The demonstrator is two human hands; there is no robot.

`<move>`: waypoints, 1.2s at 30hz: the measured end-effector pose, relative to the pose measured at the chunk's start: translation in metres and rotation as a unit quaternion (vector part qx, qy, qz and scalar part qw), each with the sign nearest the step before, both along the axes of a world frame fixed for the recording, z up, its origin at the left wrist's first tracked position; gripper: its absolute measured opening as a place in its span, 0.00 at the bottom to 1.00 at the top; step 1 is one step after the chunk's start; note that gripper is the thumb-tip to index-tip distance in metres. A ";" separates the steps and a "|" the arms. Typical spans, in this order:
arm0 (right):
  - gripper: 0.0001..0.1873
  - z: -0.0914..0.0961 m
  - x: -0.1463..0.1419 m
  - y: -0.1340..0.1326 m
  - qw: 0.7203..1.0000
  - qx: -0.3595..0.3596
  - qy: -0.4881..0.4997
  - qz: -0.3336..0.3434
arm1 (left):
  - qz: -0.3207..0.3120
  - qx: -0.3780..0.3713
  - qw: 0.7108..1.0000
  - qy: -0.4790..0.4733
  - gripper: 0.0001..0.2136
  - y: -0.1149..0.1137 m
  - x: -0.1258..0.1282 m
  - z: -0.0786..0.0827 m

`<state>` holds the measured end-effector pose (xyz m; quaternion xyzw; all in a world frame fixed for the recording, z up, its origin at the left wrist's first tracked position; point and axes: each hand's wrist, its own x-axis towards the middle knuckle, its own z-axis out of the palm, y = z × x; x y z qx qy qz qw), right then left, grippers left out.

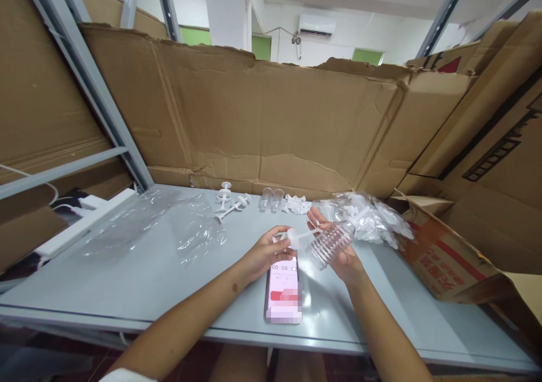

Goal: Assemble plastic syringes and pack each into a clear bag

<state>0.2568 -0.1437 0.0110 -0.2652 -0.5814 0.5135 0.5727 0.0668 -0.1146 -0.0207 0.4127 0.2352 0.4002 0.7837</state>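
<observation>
My right hand [339, 252] is wrapped round a clear ribbed plastic bottle [329, 244], tilted with its mouth toward the left. My left hand [269, 252] pinches a white pump head [293, 237] whose thin tube points into the bottle's mouth. Both hands hover over a phone [283, 291] lying flat on the grey table [169, 280], its screen showing a running timer.
Loose white pump heads [231, 201], two clear small bottles [271, 198] and small white caps [296, 204] lie at the table's back. A clear bag of white parts [372, 218] sits right; empty plastic bags [161, 224] left. Cardboard walls [275, 116] surround; a printed carton [444, 257] lies at right.
</observation>
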 end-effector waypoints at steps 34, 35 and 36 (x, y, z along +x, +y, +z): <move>0.20 -0.021 -0.022 0.001 0.993 -0.084 0.058 -0.057 | 0.100 0.216 0.968 0.079 0.21 -0.010 -0.011 -0.006; 0.21 -0.023 -0.023 0.001 0.993 -0.081 0.050 -0.072 | 0.116 0.227 0.964 0.076 0.20 -0.009 -0.012 -0.006; 0.22 -0.024 -0.023 0.000 0.992 -0.081 0.047 -0.081 | 0.132 0.236 0.960 0.075 0.18 -0.009 -0.012 -0.006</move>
